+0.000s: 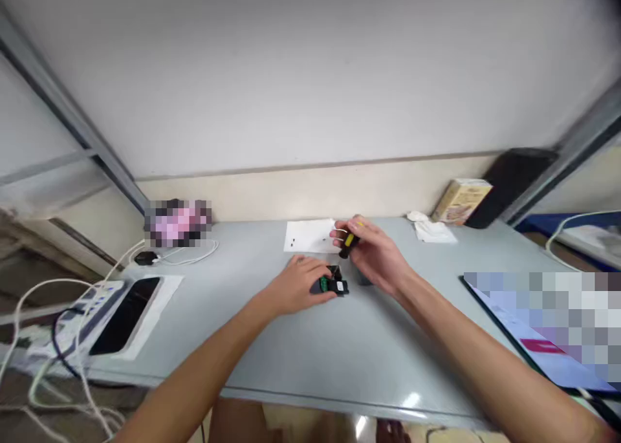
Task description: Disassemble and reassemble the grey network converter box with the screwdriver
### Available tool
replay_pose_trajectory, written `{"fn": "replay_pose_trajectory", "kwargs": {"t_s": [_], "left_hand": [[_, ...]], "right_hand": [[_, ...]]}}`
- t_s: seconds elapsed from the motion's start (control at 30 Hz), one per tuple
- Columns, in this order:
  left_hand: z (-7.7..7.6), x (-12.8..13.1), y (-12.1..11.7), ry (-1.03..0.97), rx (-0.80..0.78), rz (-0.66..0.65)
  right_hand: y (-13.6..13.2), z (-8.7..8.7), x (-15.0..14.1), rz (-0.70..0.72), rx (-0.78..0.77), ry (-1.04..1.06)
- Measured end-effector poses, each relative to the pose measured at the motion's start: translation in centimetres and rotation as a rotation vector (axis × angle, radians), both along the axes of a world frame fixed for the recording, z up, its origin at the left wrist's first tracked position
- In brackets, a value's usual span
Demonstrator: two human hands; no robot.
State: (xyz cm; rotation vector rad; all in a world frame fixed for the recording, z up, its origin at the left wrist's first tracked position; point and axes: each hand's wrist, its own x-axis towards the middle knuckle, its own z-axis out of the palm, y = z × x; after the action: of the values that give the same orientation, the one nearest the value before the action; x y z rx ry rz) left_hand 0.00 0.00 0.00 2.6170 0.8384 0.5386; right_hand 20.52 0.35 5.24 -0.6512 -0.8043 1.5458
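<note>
Right forearm, half-closed grip around tool

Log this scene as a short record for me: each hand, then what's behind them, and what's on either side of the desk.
Left hand: gripping a small black device with a green board
Right hand: holding a black-and-yellow tool, apart from the device
Behind hands: white paper with small dark bits
Desk, left side: phone on a white sheet, power strip
Desk, right side: tissue, yellow box
Unclear: tool's tip
</note>
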Motion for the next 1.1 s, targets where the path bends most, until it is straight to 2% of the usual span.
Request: {"fn": "replay_pose_trajectory", "kwargs": {"t_s": [0.17, 0.43, 0.67, 1.0, 1.1], "left_hand": [[-0.02, -0.04, 0.2, 0.011, 0.001, 0.006], [-0.11, 0.02, 0.25, 0.002, -0.007, 0.017], [-0.01, 0.04, 0.19, -0.014, -0.026, 0.013], [-0.03, 0.07, 0.21, -0.006, -0.026, 0.021], [-0.08, 0.05, 0.22, -0.005, -0.02, 0.02]], "right_hand": [[0.14, -0.24, 0.04, -0.005, 0.037, 0.021], [-0.34, 0.28, 0.89, 0.046, -0.035, 0.077], [-0.42, 0.03, 0.67, -0.045, -0.046, 0.055], [-0.28, -0.11, 0.15, -0.019, 0.01, -0.024], [-0.25, -0.14, 0.2, -0.018, 0.009, 0.018]]}}
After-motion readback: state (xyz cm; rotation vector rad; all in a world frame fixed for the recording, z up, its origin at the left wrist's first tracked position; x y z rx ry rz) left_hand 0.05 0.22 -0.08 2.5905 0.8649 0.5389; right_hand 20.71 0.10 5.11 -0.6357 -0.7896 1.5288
